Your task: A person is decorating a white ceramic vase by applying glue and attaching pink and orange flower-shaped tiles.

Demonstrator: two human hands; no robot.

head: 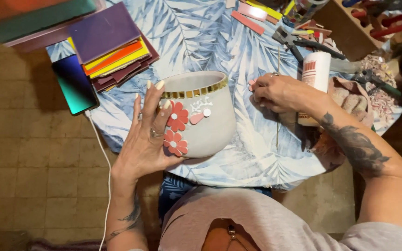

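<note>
Steadying grey pot (pixel 210 116) with left hand (pixel 147 139); right hand (pixel 278 93) pinching pink piece (pixel 252 84)

Left hand (pixel 145 139) steadies flowered pot (pixel 201 114); right hand (pixel 278 93) pinches pink piece (pixel 251 84).

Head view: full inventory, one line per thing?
pot: 1, grey, gold tile rim, table centre
flower tiles: 2, red, on pot side
sheet stack: 1, purple, orange, yellow, upper left
phone: 1, dark, table's left edge, white cable
glue bottle: 1, white, right of centre
pliers: 1, dark, top right
tablecloth: 1, blue leaf print
left hand: steadies pot's side
right hand: pinches small pink piece
</note>
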